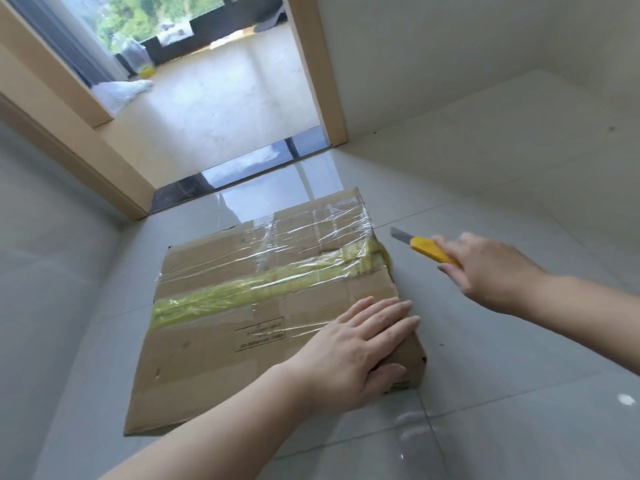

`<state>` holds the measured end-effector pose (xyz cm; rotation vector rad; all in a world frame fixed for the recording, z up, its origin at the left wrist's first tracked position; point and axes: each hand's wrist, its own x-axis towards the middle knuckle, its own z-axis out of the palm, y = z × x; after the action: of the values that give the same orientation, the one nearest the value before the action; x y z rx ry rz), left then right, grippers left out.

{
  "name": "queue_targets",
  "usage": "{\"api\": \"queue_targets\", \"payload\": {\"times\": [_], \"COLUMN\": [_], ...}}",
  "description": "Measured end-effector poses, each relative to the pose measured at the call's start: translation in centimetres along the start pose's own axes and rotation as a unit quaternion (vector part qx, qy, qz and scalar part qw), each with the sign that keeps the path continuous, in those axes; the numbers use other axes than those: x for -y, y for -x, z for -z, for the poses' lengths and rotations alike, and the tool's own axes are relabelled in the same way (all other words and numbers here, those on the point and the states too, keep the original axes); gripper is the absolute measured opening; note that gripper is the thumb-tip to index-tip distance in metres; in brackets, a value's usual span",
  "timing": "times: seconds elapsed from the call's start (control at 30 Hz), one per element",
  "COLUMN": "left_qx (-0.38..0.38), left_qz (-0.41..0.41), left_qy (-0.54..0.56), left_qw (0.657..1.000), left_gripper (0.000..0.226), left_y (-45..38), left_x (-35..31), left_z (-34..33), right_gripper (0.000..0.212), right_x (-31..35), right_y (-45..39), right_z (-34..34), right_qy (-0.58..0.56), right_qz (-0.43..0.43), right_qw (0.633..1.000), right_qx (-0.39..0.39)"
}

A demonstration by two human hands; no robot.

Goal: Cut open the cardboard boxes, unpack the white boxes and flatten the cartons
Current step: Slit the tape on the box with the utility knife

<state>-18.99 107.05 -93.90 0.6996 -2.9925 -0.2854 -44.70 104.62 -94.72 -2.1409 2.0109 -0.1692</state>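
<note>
A flat brown cardboard box [221, 344] lies on the tiled floor, sealed with clear tape and a yellow-green tape strip [263, 289] along its top seam. My left hand [360, 351] rests flat on the box's near right corner, fingers straight, thumb down over the side. My right hand [491, 268] grips a yellow utility knife [429, 252] just right of the box. Its blade is out and points left toward the tape's end at the box's right edge, a short gap away.
A doorway with tan wooden frames [332, 98] opens ahead onto another room. A dark threshold strip [242, 171] lies just beyond the box. White walls close in on the left and right. Glossy grey floor tiles [519, 393] surround the box.
</note>
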Motion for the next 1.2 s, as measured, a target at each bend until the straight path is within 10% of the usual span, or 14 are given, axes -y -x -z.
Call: {"api": "queue_targets", "payload": {"times": [0.13,0.43,1.0,1.2], "left_qx": [0.000,-0.058,-0.038,-0.028], "left_qz": [0.115,0.482,0.497,0.563], "left_qy": [-0.035,-0.019,-0.025,-0.036], "left_qw": [0.993,0.874,0.867,0.825], "left_gripper": [0.056,0.057,0.059,0.083], "left_y": [3.4,11.6,7.8,8.7], "left_x": [4.5,18.1,24.1,24.1], "left_z": [1.9,5.9,5.4,5.0], "right_gripper": [0.017,0.043,0.101,0.066], "right_x": [1.7,14.3,14.0,10.3], "right_y": [1.3,2.5,1.7,-2.0], "right_z": [1.0,0.0,0.0,1.5], "right_qy": [-0.181,0.102,0.163,0.126], "right_qz": [-0.070,0.147,0.246,0.003], "right_qw": [0.981,0.983,0.952,0.992], "right_qx": [-0.012,0.040,0.081,0.032]}}
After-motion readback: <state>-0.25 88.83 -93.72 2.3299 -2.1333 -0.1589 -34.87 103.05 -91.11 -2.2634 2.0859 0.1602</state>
